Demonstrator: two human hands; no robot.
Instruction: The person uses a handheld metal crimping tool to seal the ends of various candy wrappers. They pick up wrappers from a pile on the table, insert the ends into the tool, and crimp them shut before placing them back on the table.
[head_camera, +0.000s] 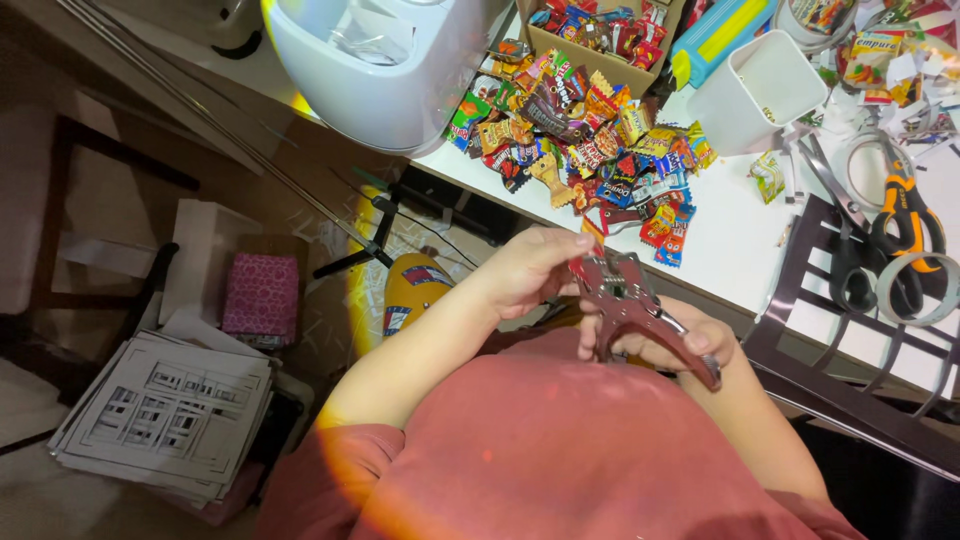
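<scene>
My right hand (655, 345) grips the red handles of a metal hole-punch plier (630, 300), held over my lap just below the table's edge. My left hand (525, 270) pinches at the tool's head, fingertips touching a small red candy wrapper (590, 232) at the jaws. A heap of small colourful candy packets (590, 140) lies on the white table (730, 240) just beyond my hands.
A cardboard box of more packets (600, 35), a white square cup (750, 90), and orange-handled scissors (900, 215) beside a tape ring (915, 290) sit on the table. A white appliance (385, 65) stands at the corner. Stacked printed sheets (170, 410) lie on the floor.
</scene>
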